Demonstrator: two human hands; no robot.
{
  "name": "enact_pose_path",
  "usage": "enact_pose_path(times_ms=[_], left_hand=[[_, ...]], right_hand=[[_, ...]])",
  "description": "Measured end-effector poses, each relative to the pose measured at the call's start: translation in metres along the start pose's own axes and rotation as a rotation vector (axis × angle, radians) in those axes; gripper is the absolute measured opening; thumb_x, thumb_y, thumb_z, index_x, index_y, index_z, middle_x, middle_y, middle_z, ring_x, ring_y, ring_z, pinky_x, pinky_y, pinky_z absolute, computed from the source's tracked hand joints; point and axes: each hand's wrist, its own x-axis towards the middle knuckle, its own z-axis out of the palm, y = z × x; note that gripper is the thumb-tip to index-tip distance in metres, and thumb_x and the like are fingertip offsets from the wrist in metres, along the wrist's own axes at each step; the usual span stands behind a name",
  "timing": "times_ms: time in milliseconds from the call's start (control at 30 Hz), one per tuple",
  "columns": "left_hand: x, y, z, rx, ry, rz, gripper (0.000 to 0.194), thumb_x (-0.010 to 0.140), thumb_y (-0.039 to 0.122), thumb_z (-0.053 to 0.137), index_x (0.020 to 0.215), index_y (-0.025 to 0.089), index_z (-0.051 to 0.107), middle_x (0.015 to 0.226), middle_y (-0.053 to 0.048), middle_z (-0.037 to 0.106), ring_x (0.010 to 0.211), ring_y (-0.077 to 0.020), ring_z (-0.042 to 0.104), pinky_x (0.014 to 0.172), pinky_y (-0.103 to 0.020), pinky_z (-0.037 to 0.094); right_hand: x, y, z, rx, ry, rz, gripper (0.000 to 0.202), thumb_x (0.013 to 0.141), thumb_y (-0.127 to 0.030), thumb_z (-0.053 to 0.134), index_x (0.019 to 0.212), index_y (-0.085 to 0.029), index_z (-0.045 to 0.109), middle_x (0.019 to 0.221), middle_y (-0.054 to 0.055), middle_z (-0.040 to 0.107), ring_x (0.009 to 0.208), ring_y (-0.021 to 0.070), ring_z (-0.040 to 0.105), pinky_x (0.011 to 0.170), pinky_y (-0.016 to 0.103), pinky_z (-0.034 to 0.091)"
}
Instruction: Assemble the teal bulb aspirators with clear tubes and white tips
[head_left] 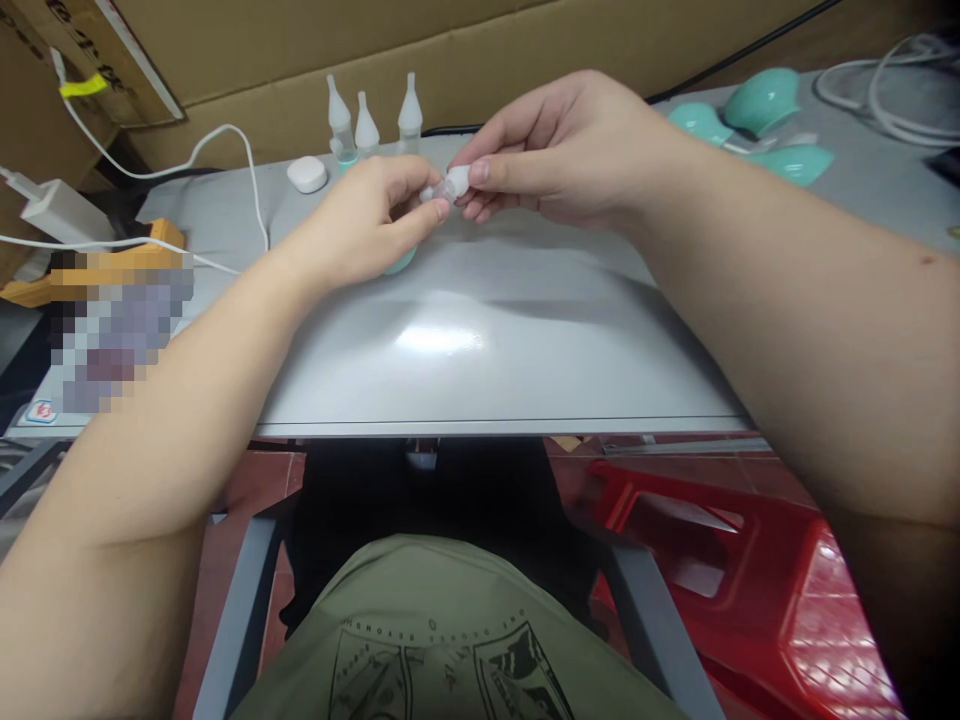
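My left hand (367, 220) is closed, thumb and fingers pinching a small clear plastic piece (444, 190) above the table. My right hand (562, 150) pinches a short white cap-like part (458, 178) at the right end of that piece. The two parts touch; whether they are joined I cannot tell. Just under my left hand shows the edge of a teal part (402, 263), mostly covered. Behind my hands stand three white pointed nozzles (410, 108) on clear bases, one with teal at its foot.
At the back right lie several teal curved shells (763, 102) near a coiled white cable (874, 95). A small white rounded object (307, 175) sits at the back left. White cords and an orange holder (161, 240) are at the left. Cardboard (300, 60) backs the grey table (480, 390).
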Motion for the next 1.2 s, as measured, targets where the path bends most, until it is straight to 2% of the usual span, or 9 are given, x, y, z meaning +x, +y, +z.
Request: enact_pose_path(times_ms=[100, 200, 300, 433, 600, 733, 967, 1100, 1200], left_hand=[[0.0, 0.0, 0.0, -0.01, 0.012, 0.004, 0.021, 0.096, 0.048, 0.067, 0.085, 0.03, 0.069, 0.081, -0.005, 0.07, 0.075, -0.0281, 0.062, 0.073, -0.046, 0.044], [0.0, -0.001, 0.001, -0.013, 0.025, 0.009, 0.023, 0.096, 0.049, 0.068, 0.083, 0.03, 0.069, 0.079, -0.004, 0.069, 0.073, -0.0276, 0.061, 0.073, -0.046, 0.043], [0.001, -0.003, 0.002, -0.014, 0.03, 0.008, 0.024, 0.095, 0.051, 0.069, 0.082, 0.031, 0.068, 0.078, -0.004, 0.069, 0.072, -0.0283, 0.06, 0.072, -0.046, 0.042], [0.001, -0.002, 0.003, -0.02, 0.046, -0.016, 0.024, 0.096, 0.051, 0.068, 0.082, 0.032, 0.065, 0.078, -0.005, 0.072, 0.077, -0.0312, 0.063, 0.075, -0.048, 0.044], [0.001, 0.0, 0.005, -0.024, 0.05, -0.024, 0.023, 0.1, 0.051, 0.065, 0.086, 0.033, 0.063, 0.074, -0.005, 0.071, 0.085, -0.0339, 0.067, 0.081, -0.05, 0.048], [0.002, -0.001, 0.004, -0.041, 0.041, -0.023, 0.02, 0.101, 0.049, 0.065, 0.088, 0.034, 0.063, 0.073, -0.004, 0.069, 0.08, -0.0323, 0.064, 0.081, -0.05, 0.047], [0.001, 0.001, 0.005, -0.098, 0.055, 0.016, 0.018, 0.106, 0.041, 0.059, 0.094, 0.03, 0.065, 0.08, -0.005, 0.07, 0.076, -0.029, 0.068, 0.076, -0.046, 0.05], [0.003, 0.001, 0.008, -0.141, 0.068, 0.036, 0.016, 0.102, 0.046, 0.065, 0.095, 0.031, 0.064, 0.094, -0.006, 0.076, 0.086, -0.0312, 0.073, 0.083, -0.048, 0.055], [0.005, 0.0, 0.012, -0.217, 0.067, 0.042, 0.017, 0.099, 0.047, 0.069, 0.095, 0.031, 0.063, 0.099, -0.007, 0.078, 0.092, -0.0324, 0.074, 0.085, -0.049, 0.055]], right_hand=[[-0.001, -0.001, -0.001, -0.015, -0.019, -0.004, 0.028, 0.105, 0.01, 0.07, 0.097, -0.012, 0.085, 0.083, 0.002, 0.08, 0.07, 0.0082, 0.075, 0.072, 0.015, 0.065], [0.001, 0.002, -0.003, -0.026, -0.023, -0.037, 0.023, 0.1, 0.006, 0.077, 0.096, -0.014, 0.087, 0.084, 0.004, 0.081, 0.072, 0.01, 0.074, 0.073, 0.017, 0.065], [0.003, 0.007, -0.006, -0.088, -0.023, -0.109, 0.012, 0.092, -0.01, 0.093, 0.095, -0.021, 0.089, 0.083, 0.003, 0.08, 0.074, 0.0141, 0.073, 0.073, 0.023, 0.065], [0.005, 0.009, -0.008, -0.15, -0.022, -0.154, 0.017, 0.084, -0.03, 0.101, 0.094, -0.025, 0.088, 0.078, 0.002, 0.077, 0.071, 0.0152, 0.069, 0.071, 0.026, 0.063], [0.004, 0.01, -0.007, -0.133, -0.001, -0.156, 0.021, 0.081, -0.025, 0.099, 0.098, -0.024, 0.087, 0.083, 0.002, 0.079, 0.076, 0.0132, 0.072, 0.073, 0.023, 0.06], [0.003, 0.009, -0.005, -0.016, -0.024, -0.154, 0.027, 0.077, -0.02, 0.103, 0.099, -0.017, 0.087, 0.082, 0.003, 0.08, 0.072, 0.011, 0.071, 0.07, 0.021, 0.06], [0.008, 0.017, 0.0, 0.133, -0.003, -0.133, 0.031, 0.077, -0.028, 0.105, 0.096, -0.018, 0.083, 0.08, 0.001, 0.077, 0.069, 0.0104, 0.07, 0.07, 0.021, 0.064], [0.012, 0.023, 0.0, 0.169, 0.017, -0.148, 0.042, 0.068, -0.041, 0.108, 0.095, -0.02, 0.083, 0.082, 0.003, 0.077, 0.068, 0.0099, 0.067, 0.072, 0.021, 0.063], [0.011, 0.023, 0.001, 0.192, -0.002, -0.165, 0.041, 0.071, -0.042, 0.109, 0.095, -0.02, 0.084, 0.084, 0.002, 0.079, 0.07, 0.0088, 0.068, 0.073, 0.019, 0.062]])
